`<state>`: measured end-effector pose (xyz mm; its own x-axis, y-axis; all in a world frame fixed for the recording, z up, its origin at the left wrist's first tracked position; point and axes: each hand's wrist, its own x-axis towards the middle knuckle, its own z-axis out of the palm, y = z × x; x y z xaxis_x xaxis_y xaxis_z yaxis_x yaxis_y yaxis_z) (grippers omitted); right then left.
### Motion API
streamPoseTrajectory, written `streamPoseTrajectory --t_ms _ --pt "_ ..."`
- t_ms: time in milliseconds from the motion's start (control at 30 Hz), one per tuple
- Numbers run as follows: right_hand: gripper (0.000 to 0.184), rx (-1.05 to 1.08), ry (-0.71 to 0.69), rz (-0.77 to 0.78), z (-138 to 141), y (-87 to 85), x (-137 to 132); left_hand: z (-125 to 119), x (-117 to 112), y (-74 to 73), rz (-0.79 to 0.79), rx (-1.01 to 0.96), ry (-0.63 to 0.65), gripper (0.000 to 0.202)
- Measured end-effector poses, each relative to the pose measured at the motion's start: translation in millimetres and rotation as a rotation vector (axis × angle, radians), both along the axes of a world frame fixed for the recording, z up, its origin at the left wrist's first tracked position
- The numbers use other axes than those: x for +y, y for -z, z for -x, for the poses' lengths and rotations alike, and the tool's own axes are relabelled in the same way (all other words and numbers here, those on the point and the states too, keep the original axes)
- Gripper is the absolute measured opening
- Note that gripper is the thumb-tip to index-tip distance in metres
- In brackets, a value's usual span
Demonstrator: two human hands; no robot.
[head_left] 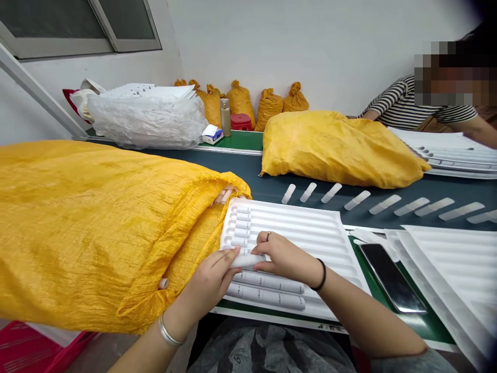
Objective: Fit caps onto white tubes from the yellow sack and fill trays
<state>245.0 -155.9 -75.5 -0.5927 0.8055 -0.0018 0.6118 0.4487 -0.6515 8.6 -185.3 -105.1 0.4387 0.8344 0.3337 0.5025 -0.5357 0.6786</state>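
Note:
My left hand point(212, 280) and my right hand point(281, 256) meet over a white grooved tray point(310, 233) and together pinch one white tube point(246, 259) held level just above its grooves. Both hands are closed on it. Two long white tubes point(267, 289) lie in the tray's nearest grooves, and several short tubes point(241, 228) fill the left ends of the farther grooves. A large yellow woven sack point(89, 228) lies at my left, its open mouth touching the tray, with more tubes showing inside.
A row of white tubes point(388, 203) lies on the dark belt point(248, 171) beyond the tray. A black phone point(392, 277) and stacked trays point(458, 269) are at right. Another yellow sack point(341, 147) and a person in a striped top point(411, 103) are at far right.

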Motion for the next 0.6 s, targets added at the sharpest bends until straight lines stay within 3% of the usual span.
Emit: streamPoseTrajectory --t_ms 67,133,200,300,433,600 --pt "0.020 -0.175 0.137 -0.032 0.4 7.8 24.0 12.0 5.4 13.7 0.143 0.094 -0.155 0.064" --pt "0.019 -0.239 0.369 -0.036 -2.5 14.9 57.4 28.0 11.9 26.4 0.275 0.192 -0.300 0.071" --pt "0.024 -0.248 0.561 -0.055 -8.7 21.4 94.7 44.2 17.6 38.0 0.385 0.332 -0.361 0.067" --pt "0.026 -0.271 0.716 -0.025 -20.3 32.6 142.5 59.8 22.3 51.9 0.453 0.521 -0.430 0.064" --pt "0.025 -0.298 0.781 0.085 -32.1 49.6 174.1 60.8 22.7 58.6 0.426 0.591 -0.595 0.067" --pt "0.038 -0.254 0.796 0.059 -41.1 49.4 166.5 64.3 29.0 57.9 0.073 0.640 -0.735 0.061"
